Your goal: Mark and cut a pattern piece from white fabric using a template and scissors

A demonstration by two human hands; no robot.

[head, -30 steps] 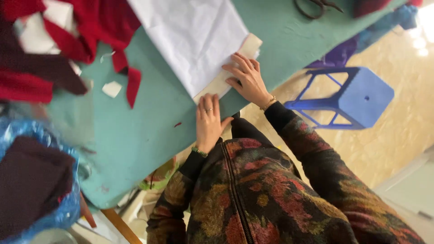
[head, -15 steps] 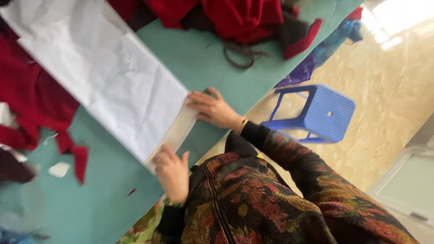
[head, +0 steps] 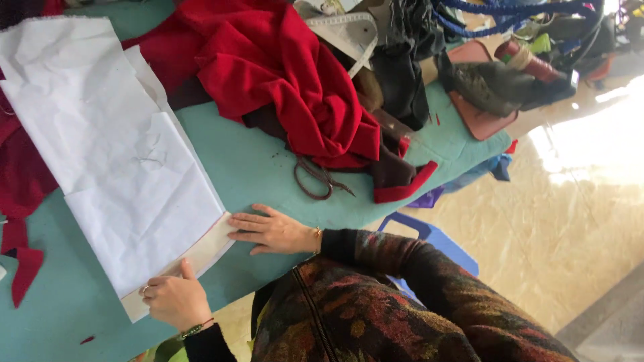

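Observation:
A large creased white paper sheet [head: 121, 154] lies on the teal table [head: 268, 167], with a cream fabric strip [head: 201, 258] showing under its near edge. My left hand [head: 174, 300], wearing a ring and a bracelet, curls over the near corner of that strip with the thumb on top. My right hand [head: 272, 231] lies flat on the table, fingers spread, fingertips touching the strip's other corner.
A heap of red cloth [head: 288, 80] and dark cloth [head: 402, 60] fills the far side of the table, with scissors [head: 315, 181] just beyond my right hand. Red scraps [head: 27, 268] lie at the left. A blue plastic stool [head: 436, 241] stands on the floor by the table edge.
The view has swung, so the sheet now sits further left. My hands have spread apart along its near edge, the right one flat at one corner, the left one at the other.

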